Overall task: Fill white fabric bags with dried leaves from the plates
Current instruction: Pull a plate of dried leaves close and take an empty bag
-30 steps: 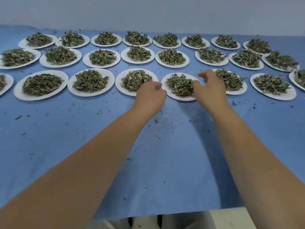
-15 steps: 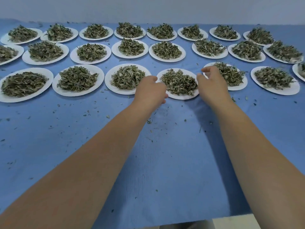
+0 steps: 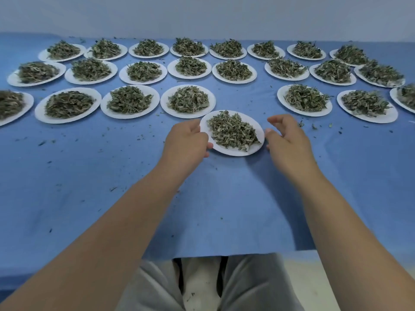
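1. Plate (image 3: 226, 151) heaped with dried leaves (image 3: 232, 132) lies flat on the blue-covered bench (image 3: 224, 198), directly between the two hands (closer to the person than any other plate).
2. Left hand (image 3: 186, 143) grips the plate's left rim, with the thumb lying over the edge.
3. Right hand (image 3: 286, 140) sits just beside the right rim with its fingers curled. The thumb tip is at the edge, and I cannot tell whether it touches or grips.
4. Beyond both hands, other plates (image 3: 164, 102) of the same leaves stand in three rows. The nearest row has a gap straight beyond the plate between the hands.
5. Leaf crumbs (image 3: 301, 124) lie scattered on the cloth, just beyond the right hand and more widely out to the left of the left hand.
6. Under the forearms, past the bench's near edge, a grey-clad lap (image 3: 247, 286) shows.
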Motion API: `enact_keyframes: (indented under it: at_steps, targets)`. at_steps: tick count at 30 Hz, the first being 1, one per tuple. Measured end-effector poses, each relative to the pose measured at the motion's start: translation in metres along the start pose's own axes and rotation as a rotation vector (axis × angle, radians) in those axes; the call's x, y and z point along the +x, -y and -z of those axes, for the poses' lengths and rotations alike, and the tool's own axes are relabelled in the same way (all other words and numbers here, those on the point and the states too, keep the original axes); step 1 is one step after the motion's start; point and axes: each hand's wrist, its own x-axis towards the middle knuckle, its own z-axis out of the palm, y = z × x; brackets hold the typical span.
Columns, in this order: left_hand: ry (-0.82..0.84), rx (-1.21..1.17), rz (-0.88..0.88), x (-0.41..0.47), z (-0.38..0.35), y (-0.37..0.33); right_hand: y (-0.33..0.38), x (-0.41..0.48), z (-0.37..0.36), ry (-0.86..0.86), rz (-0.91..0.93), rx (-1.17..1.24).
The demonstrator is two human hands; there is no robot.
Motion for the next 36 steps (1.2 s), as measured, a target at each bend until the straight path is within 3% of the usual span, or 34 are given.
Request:
enact_keyframes:
  at_steps: [9,15,21,28,36]
  targets:
    - [-0.066,0.090,0.080,-0.028,0.041,0.026,0.008,-0.045,-0.010,0.039,0.074,-0.063]
    - [-0.173,0.359,-0.179,-0.051,0.035,0.004,0.010,-0.048,0.005,0.024,0.060,-0.082]
    - [0.021,0.356,-0.270,-0.053,-0.038,-0.022,-0.007,-0.037,0.058,-0.084,0.013,-0.102]
    - [0.327,0.385,-0.338,-0.044,-0.163,-0.043,-0.062,-0.017,0.149,-0.326,-0.105,-0.184]
    - [0.507,0.337,-0.404,-0.033,-0.275,-0.051,-0.120,0.016,0.236,-0.476,-0.223,-0.634]
